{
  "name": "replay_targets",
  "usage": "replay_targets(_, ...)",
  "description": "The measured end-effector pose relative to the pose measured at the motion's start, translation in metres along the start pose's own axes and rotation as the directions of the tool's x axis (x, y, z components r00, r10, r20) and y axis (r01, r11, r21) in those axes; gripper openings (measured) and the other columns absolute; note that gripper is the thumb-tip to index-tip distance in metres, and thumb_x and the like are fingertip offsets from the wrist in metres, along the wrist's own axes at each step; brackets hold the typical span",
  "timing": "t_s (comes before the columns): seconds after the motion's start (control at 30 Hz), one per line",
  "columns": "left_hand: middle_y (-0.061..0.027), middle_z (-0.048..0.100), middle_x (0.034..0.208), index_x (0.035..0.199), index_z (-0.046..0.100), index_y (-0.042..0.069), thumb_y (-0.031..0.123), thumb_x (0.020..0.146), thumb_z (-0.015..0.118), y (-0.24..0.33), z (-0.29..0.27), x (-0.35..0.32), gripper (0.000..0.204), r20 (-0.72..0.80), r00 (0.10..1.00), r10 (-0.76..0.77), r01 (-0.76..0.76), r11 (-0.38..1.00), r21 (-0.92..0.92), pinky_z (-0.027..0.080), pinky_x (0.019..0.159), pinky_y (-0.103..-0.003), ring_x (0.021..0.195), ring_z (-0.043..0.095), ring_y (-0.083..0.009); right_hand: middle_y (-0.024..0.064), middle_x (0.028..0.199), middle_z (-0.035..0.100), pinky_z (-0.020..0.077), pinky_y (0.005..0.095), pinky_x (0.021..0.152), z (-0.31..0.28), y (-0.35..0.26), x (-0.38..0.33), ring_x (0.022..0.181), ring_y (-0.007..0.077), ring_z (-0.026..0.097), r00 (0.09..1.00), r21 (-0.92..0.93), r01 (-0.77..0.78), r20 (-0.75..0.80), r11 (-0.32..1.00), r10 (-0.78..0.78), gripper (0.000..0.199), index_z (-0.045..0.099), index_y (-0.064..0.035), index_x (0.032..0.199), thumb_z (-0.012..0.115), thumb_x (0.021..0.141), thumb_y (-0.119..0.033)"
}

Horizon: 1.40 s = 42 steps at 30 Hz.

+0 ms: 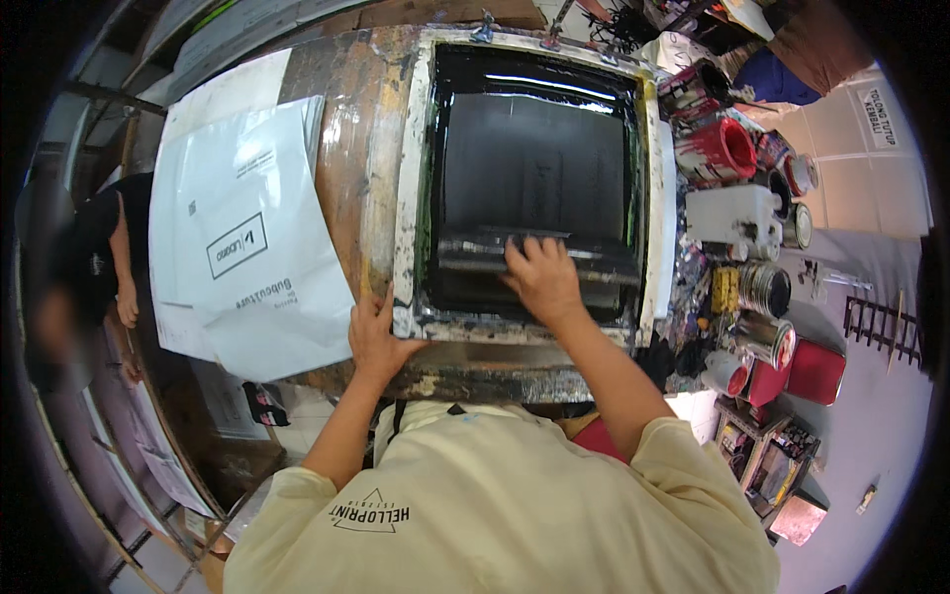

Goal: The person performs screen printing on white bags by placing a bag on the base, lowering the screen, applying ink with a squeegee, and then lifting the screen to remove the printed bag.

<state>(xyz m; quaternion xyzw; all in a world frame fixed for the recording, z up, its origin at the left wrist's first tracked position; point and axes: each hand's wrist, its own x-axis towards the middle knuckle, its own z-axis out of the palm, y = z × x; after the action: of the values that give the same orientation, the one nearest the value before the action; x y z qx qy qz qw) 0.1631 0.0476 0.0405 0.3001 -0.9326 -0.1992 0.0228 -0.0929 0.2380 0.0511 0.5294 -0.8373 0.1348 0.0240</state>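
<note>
A screen printing frame (411, 178) with a pale, paint-smeared wooden rim lies on the worktable in front of me. Its mesh (534, 148) is dark, with wet black ink pooled along the far edge and sides. Across the lower part of the mesh lies a wide, ink-coated squeegee (470, 254), and my right hand (544, 280) is closed over its middle. My left hand (376, 339) grips the near left corner of the frame, thumb stretched along the near rim. The squeegee's lower edge against the mesh cannot be made out clearly.
White printed plastic bags (242, 238) are stacked left of the frame on the stained wooden table (341, 129). Along the right stand a red paint tub (727, 150), a white jerrycan (727, 216) and several tins (764, 289). Another person (104, 247) is at far left.
</note>
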Motion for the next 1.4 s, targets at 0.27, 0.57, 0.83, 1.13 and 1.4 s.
replay_targets(0.27,-0.0119,0.056,0.106,0.15,0.058,0.003,0.052,0.051,0.097,-0.01,0.001,0.001,0.118,-0.016,0.996,0.093,-0.094,0.987,-0.132,0.044,0.088,-0.046,0.102,0.054,-0.0345,0.0082,0.103,0.065,0.0563,0.0479,0.08,0.012,0.129,0.206,0.099,0.0329,0.065,1.0,-0.094,0.004,-0.005,0.996,-0.004,0.044,0.069,-0.0142,0.122,0.081,0.085,-0.035)
replay_targets(0.57,-0.016,0.077,0.103,0.13,0.066,0.0,0.026,0.062,0.101,0.014,-0.031,0.003,0.081,0.106,0.994,-0.02,0.072,0.853,-0.517,0.057,0.084,-0.04,0.093,0.075,-0.0326,0.011,0.099,0.07,0.0573,0.0498,0.08,-0.008,0.146,0.223,0.101,0.0347,0.07,0.999,-0.125,-0.028,0.017,0.992,0.031,0.038,0.069,-0.0127,0.109,0.067,0.097,-0.049)
replay_targets(0.83,-0.0131,0.079,0.11,0.144,0.06,0.0,0.02,0.066,0.1,0.027,-0.054,-0.002,0.09,0.116,0.992,-0.044,0.109,0.759,-0.641,0.056,0.093,-0.035,0.102,0.075,-0.0215,0.0103,0.098,0.067,0.0589,0.0467,0.072,-0.075,-0.011,0.024,0.095,0.0337,0.068,0.992,-0.049,-0.041,0.119,0.998,0.047,0.039,0.062,-0.0112,0.108,0.078,0.089,-0.041)
replay_targets(1.13,-0.0119,0.071,0.12,0.137,0.061,0.002,0.025,0.086,0.09,0.089,-0.139,0.055,0.062,-0.42,0.907,0.031,-0.416,0.221,-0.882,0.056,0.088,-0.037,0.106,0.07,-0.0223,0.0124,0.089,0.067,0.0447,0.0507,0.088,-0.239,-0.058,0.056,0.08,0.031,0.065,0.929,-0.213,0.006,-0.36,0.977,-0.084,0.033,0.065,-0.0084,0.094,0.071,0.089,-0.04)
replay_targets(1.4,-0.0083,0.068,0.12,0.113,0.072,0.012,0.032,0.091,0.082,-0.032,-0.011,0.09,0.031,-0.016,0.821,0.571,-0.543,0.771,-0.333,0.056,0.084,-0.04,0.096,0.066,-0.029,0.0139,0.092,0.073,0.0426,0.0479,0.086,-0.309,-0.039,0.137,0.085,0.0334,0.068,0.877,-0.293,0.018,-0.455,0.956,-0.156,0.034,0.074,-0.0047,0.102,0.065,0.091,-0.036)
